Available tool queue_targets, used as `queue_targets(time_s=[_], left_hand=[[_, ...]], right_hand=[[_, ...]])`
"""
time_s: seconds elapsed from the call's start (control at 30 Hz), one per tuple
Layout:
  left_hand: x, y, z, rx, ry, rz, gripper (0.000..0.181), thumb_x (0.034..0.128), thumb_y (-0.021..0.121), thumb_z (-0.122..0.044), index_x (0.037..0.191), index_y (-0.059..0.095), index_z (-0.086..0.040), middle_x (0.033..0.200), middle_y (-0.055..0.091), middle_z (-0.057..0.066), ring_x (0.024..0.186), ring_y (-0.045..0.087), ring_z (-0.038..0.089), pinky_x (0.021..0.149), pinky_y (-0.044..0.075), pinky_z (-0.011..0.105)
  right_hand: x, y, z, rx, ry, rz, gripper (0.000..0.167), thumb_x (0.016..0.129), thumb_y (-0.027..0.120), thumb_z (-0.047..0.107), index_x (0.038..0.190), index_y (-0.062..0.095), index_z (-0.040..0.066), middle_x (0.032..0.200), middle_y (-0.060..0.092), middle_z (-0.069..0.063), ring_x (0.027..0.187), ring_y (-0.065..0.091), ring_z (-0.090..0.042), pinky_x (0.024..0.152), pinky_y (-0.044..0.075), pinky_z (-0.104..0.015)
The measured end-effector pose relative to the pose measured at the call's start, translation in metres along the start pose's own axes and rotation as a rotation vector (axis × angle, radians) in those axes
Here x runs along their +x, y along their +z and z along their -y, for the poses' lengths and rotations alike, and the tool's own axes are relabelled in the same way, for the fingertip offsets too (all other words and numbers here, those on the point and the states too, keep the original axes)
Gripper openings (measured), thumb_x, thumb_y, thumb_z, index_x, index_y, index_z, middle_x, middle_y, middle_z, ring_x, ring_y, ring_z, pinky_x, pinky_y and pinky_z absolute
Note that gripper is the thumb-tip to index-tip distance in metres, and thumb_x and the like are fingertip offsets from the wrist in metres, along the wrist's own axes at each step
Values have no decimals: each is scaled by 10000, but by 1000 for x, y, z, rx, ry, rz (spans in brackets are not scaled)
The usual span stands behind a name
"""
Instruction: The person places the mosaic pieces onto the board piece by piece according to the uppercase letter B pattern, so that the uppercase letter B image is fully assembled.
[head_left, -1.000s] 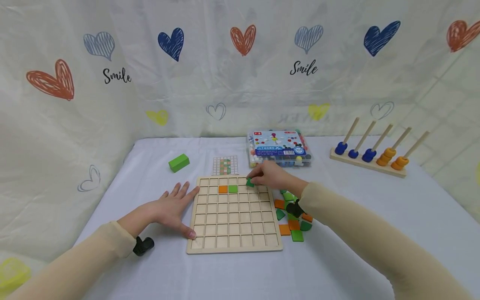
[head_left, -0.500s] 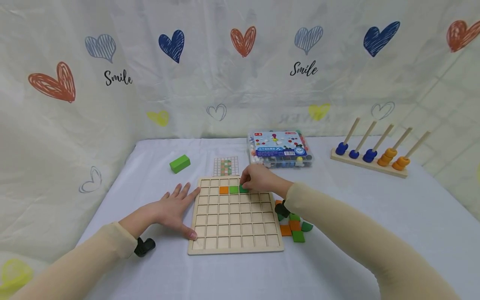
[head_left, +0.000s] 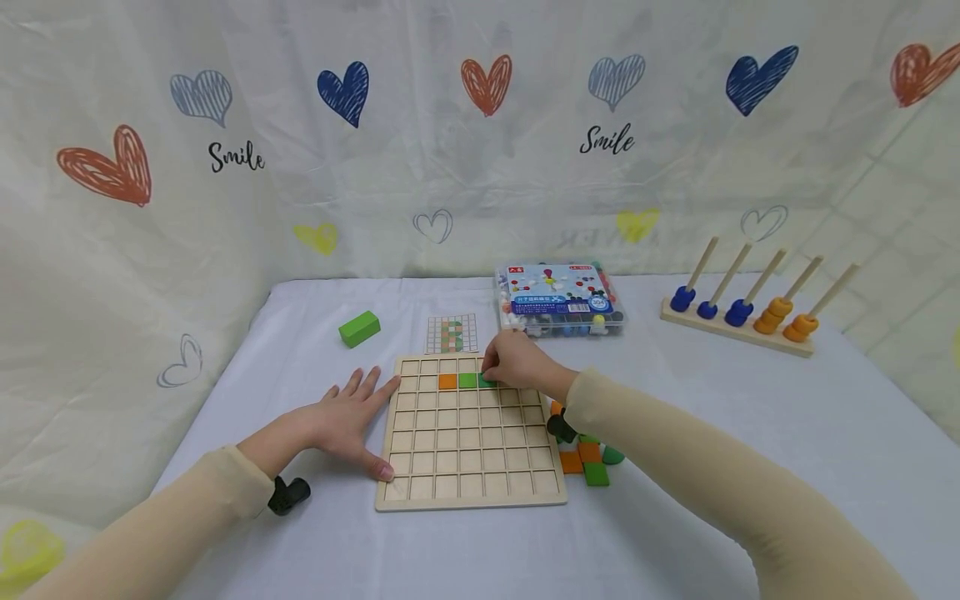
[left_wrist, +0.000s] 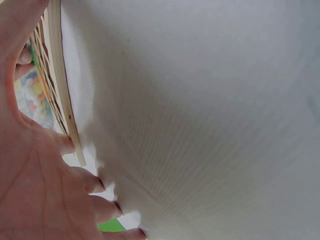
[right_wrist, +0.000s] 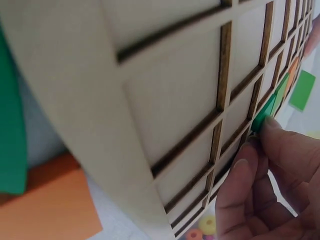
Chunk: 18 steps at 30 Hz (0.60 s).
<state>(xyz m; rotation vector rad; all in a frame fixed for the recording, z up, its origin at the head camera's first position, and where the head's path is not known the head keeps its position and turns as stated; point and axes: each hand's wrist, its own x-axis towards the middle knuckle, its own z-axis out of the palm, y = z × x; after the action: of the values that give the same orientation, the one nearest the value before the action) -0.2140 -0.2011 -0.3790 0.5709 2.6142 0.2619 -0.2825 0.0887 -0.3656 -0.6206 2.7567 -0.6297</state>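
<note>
A wooden grid board (head_left: 457, 450) lies on the white cloth. In its second row from the far edge sit an orange square (head_left: 447, 382) and a light green square (head_left: 468, 381). Just right of them, my right hand (head_left: 525, 364) has thumb and fingertips on a dark green piece (head_left: 487, 382); the right wrist view shows this green piece (right_wrist: 264, 113) at the thumb tip, in line with the other two. My left hand (head_left: 343, 423) lies spread at the board's left edge, thumb and index finger touching it.
Orange and green pieces (head_left: 596, 474) lie right of the board, partly under my right forearm. Beyond the board are a printed pattern card (head_left: 452, 333), a clear box of beads (head_left: 558, 300) and a green block (head_left: 360, 329). A peg stand (head_left: 738, 327) is at the far right.
My right hand has moved left and slightly nearer with the dark green piece, from above the grid to the cell beside the light green square. My left hand has stayed at the board's edge.
</note>
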Motion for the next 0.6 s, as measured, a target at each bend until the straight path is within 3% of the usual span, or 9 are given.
queue_targets(time_s=[0.2,0.37,0.6], left_hand=[[1,1,0,-1,-1,5,1403,663,821,-740,1651,74,-82,1688,3,309,1552,-42,543,1161,105,786],[0,1,-1,0,-1,6,1399,666,820,-739,1650,75,-79,1688,0,309,1552,-43,544,1161,101,787],[-2,-2,-4,0,-2,8,1391,677,823,-724,1649,71,-73,1685,-2,318,1548,-41,553,1158,106,790]], right_hand=[[-5,0,-1,37,28,12,71,944,740,109,950,805,81,901,776,-37,774,664,-134,767,576,-299],[-11,-5,-5,76,19,65,161,982,669,66,1078,798,59,1035,789,-67,915,692,-152,882,586,-339],[-12,-13,-13,79,-5,162,274,1039,555,54,1223,755,79,1246,744,-95,1105,683,-192,928,560,-336]])
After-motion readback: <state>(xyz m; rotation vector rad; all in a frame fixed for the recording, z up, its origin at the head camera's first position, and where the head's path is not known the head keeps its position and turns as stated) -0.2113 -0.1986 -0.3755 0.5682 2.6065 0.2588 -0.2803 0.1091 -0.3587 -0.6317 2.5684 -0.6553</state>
